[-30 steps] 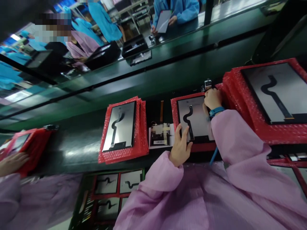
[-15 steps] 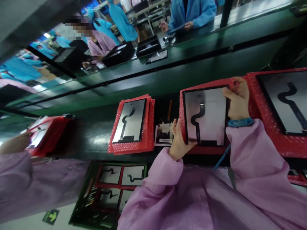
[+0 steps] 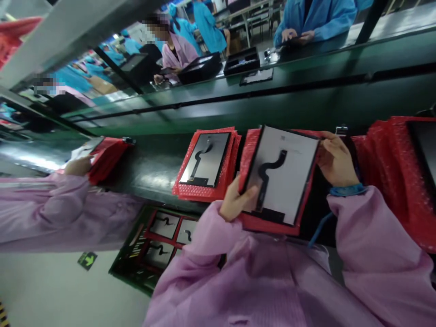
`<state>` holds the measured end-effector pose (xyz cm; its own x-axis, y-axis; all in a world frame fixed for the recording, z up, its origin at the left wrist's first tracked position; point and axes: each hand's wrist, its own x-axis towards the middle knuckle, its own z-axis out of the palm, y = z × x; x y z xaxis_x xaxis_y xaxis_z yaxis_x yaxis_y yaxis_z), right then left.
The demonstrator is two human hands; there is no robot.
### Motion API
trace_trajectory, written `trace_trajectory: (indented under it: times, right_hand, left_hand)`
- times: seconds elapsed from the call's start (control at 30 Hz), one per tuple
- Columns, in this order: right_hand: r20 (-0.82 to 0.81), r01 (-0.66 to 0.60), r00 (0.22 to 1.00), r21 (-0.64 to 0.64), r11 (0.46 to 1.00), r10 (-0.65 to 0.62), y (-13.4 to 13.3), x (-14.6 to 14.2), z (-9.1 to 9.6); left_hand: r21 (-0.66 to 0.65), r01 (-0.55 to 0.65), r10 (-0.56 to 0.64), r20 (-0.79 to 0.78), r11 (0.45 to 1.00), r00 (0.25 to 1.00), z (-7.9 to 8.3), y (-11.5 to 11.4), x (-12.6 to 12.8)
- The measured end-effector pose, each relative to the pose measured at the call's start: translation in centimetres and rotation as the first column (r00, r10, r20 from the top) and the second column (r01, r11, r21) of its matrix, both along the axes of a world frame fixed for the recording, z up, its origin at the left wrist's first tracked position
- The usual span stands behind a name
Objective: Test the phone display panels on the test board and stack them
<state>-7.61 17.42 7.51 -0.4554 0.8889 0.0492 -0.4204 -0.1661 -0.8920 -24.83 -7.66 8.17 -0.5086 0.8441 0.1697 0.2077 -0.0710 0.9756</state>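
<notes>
Between both hands is a display panel (image 3: pixel 296 175), its pale back facing up and a black curved flex cable running over it. It is tilted, with a red bubble-wrap sheet (image 3: pixel 272 226) underneath. My left hand (image 3: pixel 235 202) is closed on the panel's left edge and the sheet, thumb on top. At the upper right corner, my right hand (image 3: pixel 337 161) pinches the edge of both. To the left, another display panel (image 3: pixel 213 163) lies on a stack of red bubble wrap (image 3: pixel 190 191).
More red bubble wrap (image 3: pixel 384 168) is stacked on the right under a dark-edged panel. A green crate (image 3: pixel 117 270) with several panels stands low on the left. A co-worker's hand (image 3: pixel 78 166) rests at a red pile. Beyond the bench is a black box (image 3: pixel 241 61).
The panel has tilted and come nearer to me, together with the red sheet under it. My left hand has closed round the left edge. The view has shifted left.
</notes>
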Motion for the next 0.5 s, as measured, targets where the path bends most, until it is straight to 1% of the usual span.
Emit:
trace_trajectory:
  times: [0.03, 0.07, 0.1, 0.17, 0.23, 0.3, 0.37, 0.47, 0.5]
  right_hand:
    - [0.022, -0.079, 0.997, -0.015, 0.997, 0.079, -0.1, -0.1, -0.2]
    - [0.050, -0.133, 0.990, -0.028, 0.991, 0.135, -0.1, -0.2, -0.4]
    - [0.087, -0.164, 0.982, -0.042, 0.985, 0.168, -0.2, -0.4, -0.6]
    - [0.202, -0.160, 0.963, -0.097, 0.982, 0.177, -0.3, -0.8, -1.0]
    - [0.326, -0.129, 0.929, -0.162, 0.978, 0.176, -0.5, -1.2, -1.5]
    - [0.396, -0.115, 0.900, -0.193, 0.974, 0.185, -0.5, -1.4, -1.8]
    - [0.405, -0.123, 0.895, -0.183, 0.975, 0.189, -0.5, -1.5, -2.1]
    - [0.407, -0.131, 0.895, -0.151, 0.980, 0.183, -0.5, -1.3, -2.3]
    - [0.410, -0.134, 0.894, -0.140, 0.981, 0.181, -0.6, -1.2, -2.4]
  left_hand:
    - [-0.026, -0.046, 0.046, 0.013, 0.999, 0.999, 1.0, -1.1, -1.5]
    - [-0.060, -0.102, 0.103, 0.013, 0.993, 0.995, 2.0, -2.2, -3.1]
    - [-0.063, -0.177, 0.179, 0.022, 0.982, 0.984, 3.1, -3.2, -4.8]
    - [-0.060, -0.290, 0.294, 0.076, 0.955, 0.953, 5.0, -5.0, -8.5]
    - [-0.093, -0.366, 0.375, 0.120, 0.926, 0.919, 6.3, -6.2, -12.0]
    - [-0.178, -0.425, 0.452, 0.162, 0.888, 0.877, 6.7, -7.0, -15.0]
    - [-0.293, -0.419, 0.482, 0.189, 0.859, 0.856, 6.4, -7.3, -17.2]
    - [-0.415, -0.309, 0.423, 0.218, 0.856, 0.880, 5.4, -7.2, -19.1]
    - [-0.436, -0.280, 0.392, 0.193, 0.855, 0.899, 5.2, -7.0, -19.4]
